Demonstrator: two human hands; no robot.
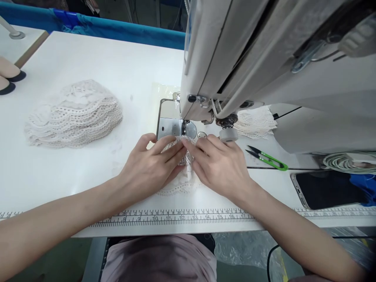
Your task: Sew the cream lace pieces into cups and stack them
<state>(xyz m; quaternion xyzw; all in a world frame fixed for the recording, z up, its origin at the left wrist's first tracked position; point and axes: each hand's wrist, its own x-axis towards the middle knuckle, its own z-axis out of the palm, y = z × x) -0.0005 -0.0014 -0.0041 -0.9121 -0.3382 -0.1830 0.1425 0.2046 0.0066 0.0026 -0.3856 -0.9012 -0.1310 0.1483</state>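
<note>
My left hand (148,168) and my right hand (220,164) lie side by side on a small white lace piece (179,184), fingertips pinching its top edge just in front of the sewing machine's needle area (185,127). The fingers of both hands are pressed together on the lace. Most of the lace piece is hidden under my hands. The metal needle plate (167,121) sits right behind my fingertips, under the machine head (264,51).
A stack of white lace pieces (73,115) lies at the left on the white table (88,58). More lace (258,121) sits behind the machine. Green thread snips (268,158) and a phone (326,190) lie at right. A ruler strip (176,216) runs along the front edge.
</note>
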